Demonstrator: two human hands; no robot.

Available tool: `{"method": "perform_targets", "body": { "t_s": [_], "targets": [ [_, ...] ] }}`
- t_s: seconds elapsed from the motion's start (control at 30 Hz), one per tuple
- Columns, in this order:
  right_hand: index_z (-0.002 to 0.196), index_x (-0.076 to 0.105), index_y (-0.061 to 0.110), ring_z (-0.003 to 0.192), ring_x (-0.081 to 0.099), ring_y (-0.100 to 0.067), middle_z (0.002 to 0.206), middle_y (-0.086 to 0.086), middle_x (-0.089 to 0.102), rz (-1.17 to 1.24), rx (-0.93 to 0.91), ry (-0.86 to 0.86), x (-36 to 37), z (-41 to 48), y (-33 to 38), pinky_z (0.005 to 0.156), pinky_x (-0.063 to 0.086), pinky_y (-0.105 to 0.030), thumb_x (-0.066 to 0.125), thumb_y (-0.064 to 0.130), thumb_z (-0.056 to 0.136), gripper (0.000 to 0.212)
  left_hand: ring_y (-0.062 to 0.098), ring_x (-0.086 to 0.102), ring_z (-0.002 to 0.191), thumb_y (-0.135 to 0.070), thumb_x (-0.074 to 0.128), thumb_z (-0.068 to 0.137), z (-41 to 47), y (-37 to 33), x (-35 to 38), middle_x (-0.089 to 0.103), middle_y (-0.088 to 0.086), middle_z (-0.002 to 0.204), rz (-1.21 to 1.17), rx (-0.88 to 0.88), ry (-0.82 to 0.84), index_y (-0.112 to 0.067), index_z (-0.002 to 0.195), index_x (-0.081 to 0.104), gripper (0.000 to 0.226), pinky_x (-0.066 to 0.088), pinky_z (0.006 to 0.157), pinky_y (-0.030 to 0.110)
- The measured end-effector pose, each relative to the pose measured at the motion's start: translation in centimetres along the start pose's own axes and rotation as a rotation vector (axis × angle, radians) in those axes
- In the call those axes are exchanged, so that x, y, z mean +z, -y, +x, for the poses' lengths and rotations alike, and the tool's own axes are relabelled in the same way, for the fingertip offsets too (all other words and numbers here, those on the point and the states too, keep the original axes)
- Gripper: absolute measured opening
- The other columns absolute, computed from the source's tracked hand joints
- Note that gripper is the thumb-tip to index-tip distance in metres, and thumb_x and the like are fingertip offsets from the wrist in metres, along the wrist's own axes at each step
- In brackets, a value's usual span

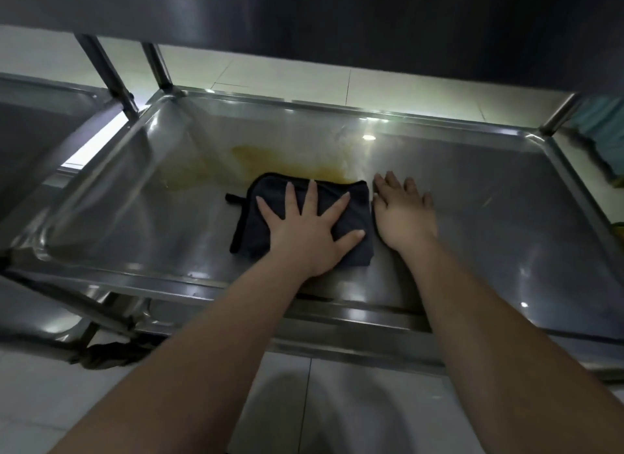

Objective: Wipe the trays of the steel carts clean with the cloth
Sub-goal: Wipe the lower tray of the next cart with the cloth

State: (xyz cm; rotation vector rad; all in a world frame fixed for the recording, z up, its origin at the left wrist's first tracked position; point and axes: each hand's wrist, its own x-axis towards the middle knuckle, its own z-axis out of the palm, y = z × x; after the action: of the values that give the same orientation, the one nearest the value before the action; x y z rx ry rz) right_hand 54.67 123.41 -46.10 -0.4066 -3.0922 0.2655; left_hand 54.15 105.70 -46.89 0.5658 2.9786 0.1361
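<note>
Left hand [309, 225], fingers splayed, presses dark cloth [351, 200] on steel tray [135, 196]; right hand [403, 213] rests flat, relaxed, beside it, near yellow stain [270, 159].

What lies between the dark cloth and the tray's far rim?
In the head view, a yellowish smear just beyond the cloth, then bare steel to the far rim.

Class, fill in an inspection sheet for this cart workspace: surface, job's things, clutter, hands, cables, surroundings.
Surface: steel tray, yellowish smear beyond the cloth.
Job's things: cloth, dark and folded, lies on the tray.
Clutter: teal object at the right edge, unclear.
Hands: left hand flat, fingers spread, pressing the cloth; right hand flat on the tray beside it.
Cables: nothing seen.
Surroundings: second steel tray at left, pale tiled floor, upper shelf overhead.
</note>
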Motion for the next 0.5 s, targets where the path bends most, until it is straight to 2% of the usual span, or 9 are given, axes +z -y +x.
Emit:
{"method": "perform_targets", "body": {
  "t_s": [0.13, 0.33, 0.5],
  "targets": [
    [0.154, 0.019, 0.030, 0.150, 0.010, -0.026, 0.164, 0.005, 0.012, -0.047, -0.018, -0.036, 0.7, -0.2, 0.0, 0.118, 0.010, -0.053, 0.022, 0.035, 0.104, 0.050, 0.035, -0.016, 0.148, -0.090, 0.008, 0.075, 6.3, 0.7, -1.2, -0.010, -0.004, 0.164, -0.001, 0.005, 0.041, -0.063, 0.143, -0.006, 0.074, -0.020, 0.097, 0.075],
    [0.155, 0.017, 0.032, 0.150, 0.010, -0.026, 0.163, 0.008, 0.013, -0.067, 0.007, -0.088, 1.8, 0.5, 0.2, 0.117, 0.008, -0.055, 0.017, 0.039, 0.104, 0.051, 0.036, -0.009, 0.149, -0.087, 0.013, 0.080, 14.5, 0.0, -2.4, -0.002, -0.001, 0.164, -0.009, -0.023, -0.021, -0.057, 0.148, 0.005, 0.074, -0.013, 0.101, 0.076],
    [0.154, 0.019, 0.034, 0.150, 0.010, -0.026, 0.163, 0.010, 0.014, -0.049, 0.001, -0.101, 2.0, 0.6, 0.0, 0.117, 0.007, -0.056, 0.017, 0.040, 0.104, 0.050, 0.036, -0.010, 0.148, -0.084, 0.016, 0.083, 16.9, -0.6, -3.1, -0.001, -0.001, 0.164, -0.003, -0.015, -0.004, -0.054, 0.149, 0.008, 0.073, -0.011, 0.103, 0.077]
  ]
}}
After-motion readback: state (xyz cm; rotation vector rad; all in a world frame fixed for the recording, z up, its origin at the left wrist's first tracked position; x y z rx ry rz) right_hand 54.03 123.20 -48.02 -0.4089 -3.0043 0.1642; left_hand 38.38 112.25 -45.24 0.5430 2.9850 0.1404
